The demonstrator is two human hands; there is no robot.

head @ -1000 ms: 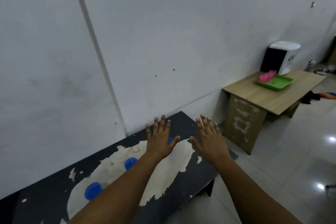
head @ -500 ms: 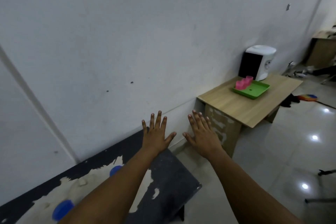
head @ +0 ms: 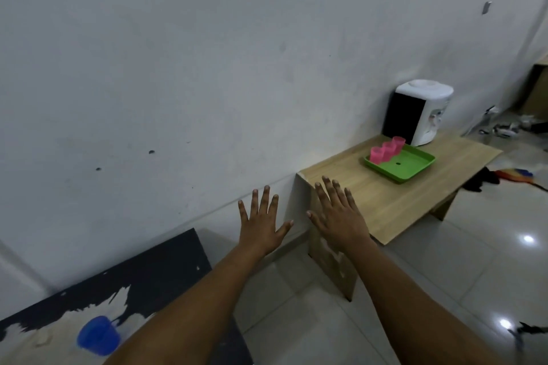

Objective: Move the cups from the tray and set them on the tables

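Three pink cups (head: pixel 385 150) stand in a row along the far left side of a green tray (head: pixel 415 169), which lies on a light wooden table (head: pixel 379 204) to the right. A blue cup (head: pixel 98 334) sits on the worn black table (head: pixel 166 270) at the lower left. My left hand (head: pixel 262 224) is stretched forward, palm down, fingers spread, holding nothing, over the gap between the two tables. My right hand (head: pixel 338 213) is open too, hovering over the wooden table's near left corner, well short of the tray.
A white and black water dispenser (head: pixel 421 111) stands behind the tray against the wall. The white wall runs along the far side of both tables. Glossy tiled floor (head: pixel 444 275) spreads to the right, with clutter (head: pixel 504 179) beyond the wooden table.
My view has swung right, away from the black table and toward the wooden table. The tray and pink cups look closer. Both hands stay open and empty, now reaching the wooden table's corner.
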